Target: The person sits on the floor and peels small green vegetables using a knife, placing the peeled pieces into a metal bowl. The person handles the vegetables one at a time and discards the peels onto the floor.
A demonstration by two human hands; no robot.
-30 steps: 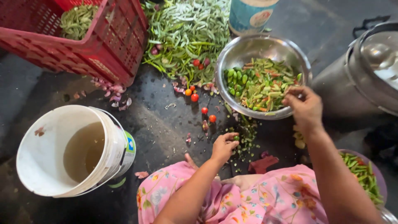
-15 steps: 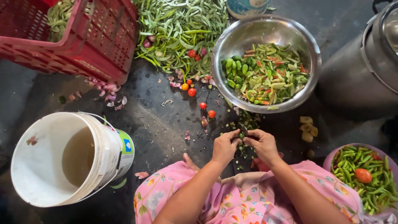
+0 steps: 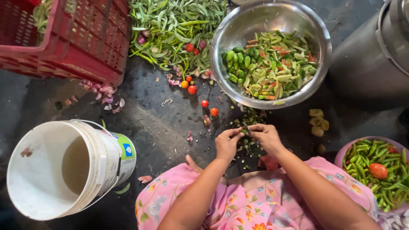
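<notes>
Left hand [image 3: 228, 144] and right hand [image 3: 266, 136] together low over the dark floor [image 3: 162, 123], fingers [image 3: 233, 133] of both pinched shut on one small green chilli piece [image 3: 246, 129] between them, just below the steel bowl [image 3: 315, 81]. Bowl full of cut green pieces. Green scraps [image 3: 251, 117] scattered on floor under the hands. Small red tomatoes [image 3: 192, 89] loose on floor beside a heap of green pods [image 3: 170, 25]. Red crate [image 3: 85, 42] top left, white bucket [image 3: 102, 157] on its side bottom left. Pink bowl [image 3: 341, 155] of green chillies at right edge, beside a pink floral lap [image 3: 255, 204].
</notes>
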